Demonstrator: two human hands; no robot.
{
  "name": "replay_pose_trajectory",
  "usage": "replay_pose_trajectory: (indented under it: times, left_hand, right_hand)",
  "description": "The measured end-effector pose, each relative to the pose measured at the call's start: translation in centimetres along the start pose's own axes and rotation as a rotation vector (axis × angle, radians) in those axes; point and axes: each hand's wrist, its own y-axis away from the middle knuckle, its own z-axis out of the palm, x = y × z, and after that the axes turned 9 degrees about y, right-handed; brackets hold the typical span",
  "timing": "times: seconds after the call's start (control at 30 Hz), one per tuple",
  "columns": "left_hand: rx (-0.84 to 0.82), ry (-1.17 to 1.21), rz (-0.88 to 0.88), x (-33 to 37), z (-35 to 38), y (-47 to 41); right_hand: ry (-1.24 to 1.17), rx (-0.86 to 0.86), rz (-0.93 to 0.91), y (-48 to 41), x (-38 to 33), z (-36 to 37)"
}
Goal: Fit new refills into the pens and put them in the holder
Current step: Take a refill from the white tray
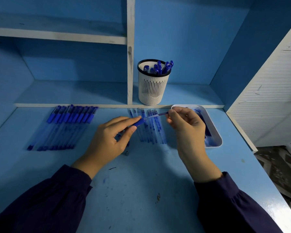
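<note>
Your left hand (107, 137) grips the pen (139, 122). Your right hand (186, 122) pinches the refill (158, 114), halfway in, above the desk. I think you push it straight next. The holder (152, 89) waits behind.

- On my desk (141, 190) I see a row of pens (64, 126) lying side by side at the left.
- A row of refills (151, 132) lies in the middle, behind both hands.
- The tray (216, 130) sits at the right, just beside the refills.
- The holder (152, 88) stands on the shelf (191, 93) behind, right of the divider (130, 64), with standing pens (160, 67) in it.
- My left hand (107, 140) holds a pen barrel (139, 122) and my right hand (186, 125) a single refill (160, 114), over the refill row.
</note>
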Motion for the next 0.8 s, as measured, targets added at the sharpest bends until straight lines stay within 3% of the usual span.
replay_pose_trajectory:
  times: [0.17,0.3,0.53,0.8]
  left_hand:
    - [-0.010,0.004,-0.004,-0.1,0.0,0.0]
    - [-0.010,-0.005,-0.002,-0.3,-0.1,0.0]
    - [-0.017,0.009,0.021,-0.2,0.1,0.0]
    - [-0.029,-0.031,0.036,0.0,0.0,0.0]
  right_hand:
    - [0.041,0.011,-0.032,0.1,0.2,-0.1]
    - [0.179,0.003,-0.206,0.6,-0.3,-0.3]
    - [0.363,-0.246,-0.392,2.0,0.8,0.5]
    - [0.553,-0.053,-0.577,1.6,1.5,0.4]
